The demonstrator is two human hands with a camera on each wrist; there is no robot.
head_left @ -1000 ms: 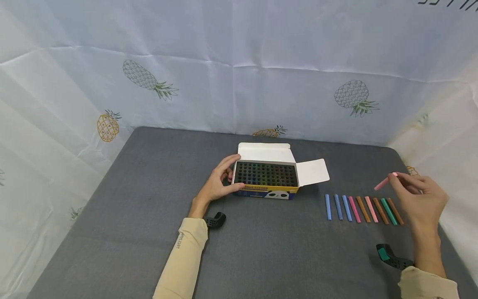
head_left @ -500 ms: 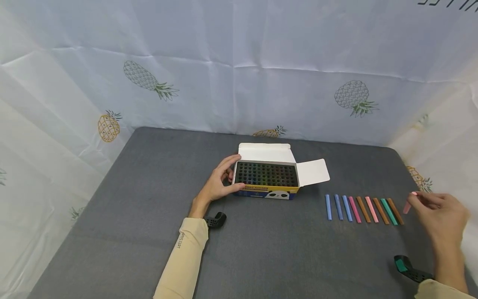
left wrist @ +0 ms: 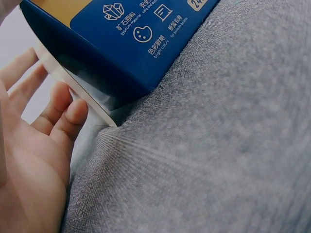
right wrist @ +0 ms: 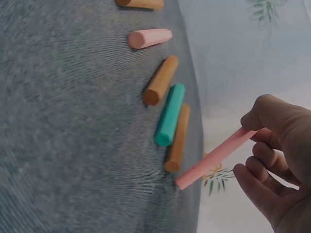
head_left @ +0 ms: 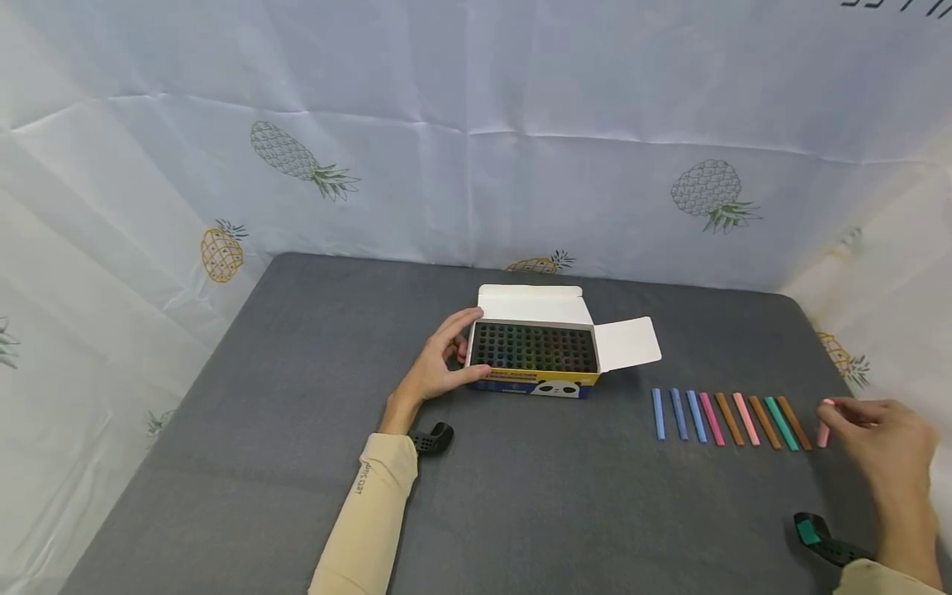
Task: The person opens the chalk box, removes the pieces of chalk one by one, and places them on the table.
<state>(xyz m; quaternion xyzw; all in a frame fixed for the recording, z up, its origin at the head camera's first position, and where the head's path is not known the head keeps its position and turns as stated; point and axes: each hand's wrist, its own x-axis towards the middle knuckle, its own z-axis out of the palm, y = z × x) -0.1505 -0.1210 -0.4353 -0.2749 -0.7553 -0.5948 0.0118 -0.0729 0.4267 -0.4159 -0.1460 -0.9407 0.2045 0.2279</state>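
Grey cloth-covered table (head_left: 297, 463), walled round by white sheeting printed with pineapples.

Centre of the head view: open chalk box (head_left: 534, 352), lid flaps folded back and to the right, dark grid of slots showing. Some slots hold coloured sticks; number too dim to count. Left hand (head_left: 435, 366) grips the box's left end, thumb on the near side, fingers curled round the far corner. The left wrist view shows fingertips (left wrist: 68, 108) against the box edge.

Right of centre: a row of chalk on the table, eight sticks side by side and apart. Left to right: three blue, one magenta, one brown, one pink, one brown, one teal, with another brown (head_left: 793, 422) closing the row, making nine by that count; the head view is tight there.

Right hand (head_left: 885, 434), lower right of frame, pinches a pink stick (head_left: 823, 425) between thumb and fingers, its lower end at or just off the cloth beside the last brown one. In the right wrist view the stick (right wrist: 214, 158) hangs tilted, tip low.

Judged progress: the row is well started, this stick not yet laid, and more is left in the box.
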